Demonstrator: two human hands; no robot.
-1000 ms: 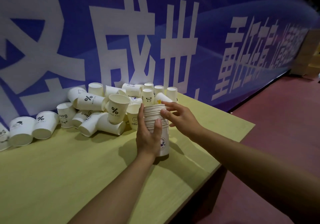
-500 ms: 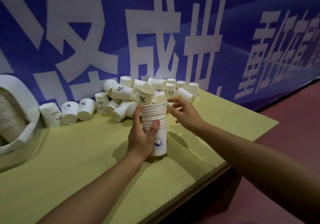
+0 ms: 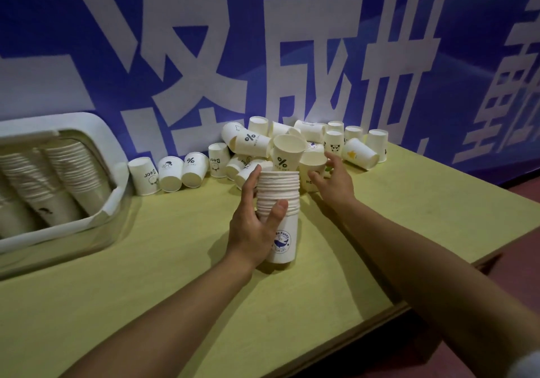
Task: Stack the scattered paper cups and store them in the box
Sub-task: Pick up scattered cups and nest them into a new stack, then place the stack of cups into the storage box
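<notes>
A stack (image 3: 279,202) of nested cups is held upright on the counter (image 3: 175,275) by the left hand (image 3: 257,225), thumb and fingers wrapped round its ribbed upper part. The right hand (image 3: 333,182), fingers spread and holding nothing, is extended past the stack toward the loose cups (image 3: 301,150) heaped against the banner (image 3: 204,41); a second ago it was resting at the stack's rim. The view has been swung left since then, so the box (image 3: 96,132), already lined with lying stacks, is now seen at the counter's left, well apart from the held stack. Another cup is judged about to be fetched. Many cups remain scattered, so the task is far from done.
</notes>
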